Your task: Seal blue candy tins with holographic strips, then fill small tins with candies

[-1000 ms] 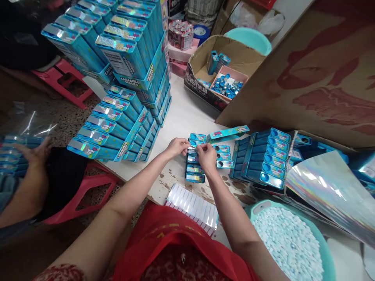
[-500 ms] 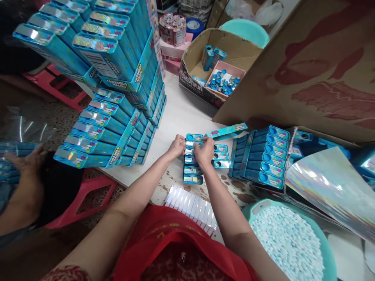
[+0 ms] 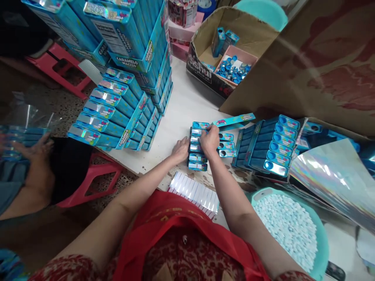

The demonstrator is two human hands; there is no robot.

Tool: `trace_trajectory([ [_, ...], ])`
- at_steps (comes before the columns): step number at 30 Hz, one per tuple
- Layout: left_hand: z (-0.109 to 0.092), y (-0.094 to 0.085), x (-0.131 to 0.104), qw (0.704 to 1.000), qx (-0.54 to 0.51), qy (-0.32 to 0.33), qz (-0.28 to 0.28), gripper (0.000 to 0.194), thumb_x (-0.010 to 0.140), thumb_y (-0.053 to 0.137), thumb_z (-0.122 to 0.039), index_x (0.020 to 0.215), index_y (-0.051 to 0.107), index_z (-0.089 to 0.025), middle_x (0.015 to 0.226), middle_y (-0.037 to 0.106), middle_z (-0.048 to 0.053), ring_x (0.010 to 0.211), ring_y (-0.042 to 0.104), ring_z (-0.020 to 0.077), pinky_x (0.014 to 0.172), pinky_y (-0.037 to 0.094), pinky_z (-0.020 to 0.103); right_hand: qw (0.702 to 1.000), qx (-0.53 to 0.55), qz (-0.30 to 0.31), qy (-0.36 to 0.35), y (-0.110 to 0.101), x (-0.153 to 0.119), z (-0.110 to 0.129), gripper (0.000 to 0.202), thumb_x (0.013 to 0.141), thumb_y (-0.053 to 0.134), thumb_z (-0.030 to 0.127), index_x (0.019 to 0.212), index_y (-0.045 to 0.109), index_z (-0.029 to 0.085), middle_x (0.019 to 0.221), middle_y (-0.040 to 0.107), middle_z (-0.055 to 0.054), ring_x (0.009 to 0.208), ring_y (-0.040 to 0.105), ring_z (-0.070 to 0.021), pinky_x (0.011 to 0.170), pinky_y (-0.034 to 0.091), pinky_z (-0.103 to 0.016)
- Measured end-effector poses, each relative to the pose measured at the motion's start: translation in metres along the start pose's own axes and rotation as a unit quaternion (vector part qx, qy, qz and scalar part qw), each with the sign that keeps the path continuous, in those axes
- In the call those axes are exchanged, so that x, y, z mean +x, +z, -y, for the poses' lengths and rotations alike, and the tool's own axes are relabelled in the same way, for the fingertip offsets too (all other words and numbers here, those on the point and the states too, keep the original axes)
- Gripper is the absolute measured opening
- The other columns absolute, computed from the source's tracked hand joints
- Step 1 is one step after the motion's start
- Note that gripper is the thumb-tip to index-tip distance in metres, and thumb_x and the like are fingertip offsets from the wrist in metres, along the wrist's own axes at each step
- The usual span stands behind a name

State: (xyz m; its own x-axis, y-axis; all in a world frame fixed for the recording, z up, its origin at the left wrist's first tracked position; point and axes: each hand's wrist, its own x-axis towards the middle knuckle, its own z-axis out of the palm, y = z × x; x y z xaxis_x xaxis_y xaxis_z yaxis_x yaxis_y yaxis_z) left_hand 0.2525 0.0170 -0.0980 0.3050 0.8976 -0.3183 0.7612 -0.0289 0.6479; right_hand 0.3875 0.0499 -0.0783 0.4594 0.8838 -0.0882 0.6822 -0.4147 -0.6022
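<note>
A short row of blue candy tins stands on the white table, with shiny labelled ends facing up. My left hand lies along the left side of this row, its fingers stretched out against the tins. Over the right side of the row, near its far end, my right hand has its fingers curled and pressed together. What those fingers hold, if anything, is hidden. Just right of that hand are several tins with dark round openings. A flat blue printed carton strip lies behind them.
Stacked blue tins in trays rise at left. More tins stand at right, beside a teal basin of pale blue candies. A cardboard box holds a pink tray of caps. Clear label strips lie in front. A co-worker's hand is at far left.
My left hand has moved off the tin near the far end and down along the row's left side. My right hand stays at the row. The whole view has shifted slightly.
</note>
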Motion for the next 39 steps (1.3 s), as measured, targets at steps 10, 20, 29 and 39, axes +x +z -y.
trace_trajectory([
  [10, 0.047, 0.032, -0.115, 0.937, -0.223, -0.247, 0.105, 0.043, 0.065, 0.069, -0.047, 0.093, 0.056, -0.017, 0.073, 0.06, 0.001, 0.072, 0.059, 0.0183, 0.066, 0.041, 0.026, 0.988, 0.089, 0.012, -0.127, -0.069, -0.157, -0.083, 0.022, 0.086, 0.046, 0.031, 0.106, 0.05, 0.022, 0.103, 0.054, -0.009, 0.096, 0.052, -0.0225, 0.081, 0.046, -0.039],
  [20, 0.038, 0.023, -0.124, 0.923, -0.346, -0.137, 0.099, 0.028, 0.069, 0.061, -0.041, 0.078, 0.06, -0.015, 0.063, 0.057, -0.002, 0.06, 0.052, 0.0124, 0.059, 0.036, 0.022, 0.96, 0.159, 0.128, 0.193, -0.068, -0.229, -0.17, 0.042, 0.062, 0.062, 0.049, 0.091, 0.054, 0.019, 0.087, 0.062, -0.009, 0.084, 0.058, -0.0277, 0.076, 0.048, -0.04],
  [29, 0.011, -0.016, -0.162, 0.99, -0.004, 0.053, 0.134, 0.016, 0.077, 0.06, -0.033, 0.088, 0.069, -0.026, 0.085, 0.07, 0.003, 0.087, 0.061, 0.0206, 0.086, 0.039, 0.029, 0.902, 0.328, 0.279, 0.017, -0.055, -0.208, -0.082, 0.031, 0.067, 0.067, 0.042, 0.089, 0.059, 0.022, 0.079, 0.066, -0.001, 0.074, 0.06, -0.0174, 0.071, 0.048, -0.03],
  [39, 0.164, -0.101, -0.253, 0.925, -0.232, -0.244, -0.173, 0.047, 0.059, 0.067, -0.048, 0.091, 0.067, -0.013, 0.082, 0.069, 0.004, 0.074, 0.06, 0.0199, 0.066, 0.046, 0.026, 0.747, 0.333, 0.561, 0.132, -0.029, -0.194, -0.089, 0.038, 0.051, 0.077, 0.043, 0.073, 0.066, 0.014, 0.066, 0.068, -0.001, 0.059, 0.059, -0.0151, 0.061, 0.048, -0.029],
])
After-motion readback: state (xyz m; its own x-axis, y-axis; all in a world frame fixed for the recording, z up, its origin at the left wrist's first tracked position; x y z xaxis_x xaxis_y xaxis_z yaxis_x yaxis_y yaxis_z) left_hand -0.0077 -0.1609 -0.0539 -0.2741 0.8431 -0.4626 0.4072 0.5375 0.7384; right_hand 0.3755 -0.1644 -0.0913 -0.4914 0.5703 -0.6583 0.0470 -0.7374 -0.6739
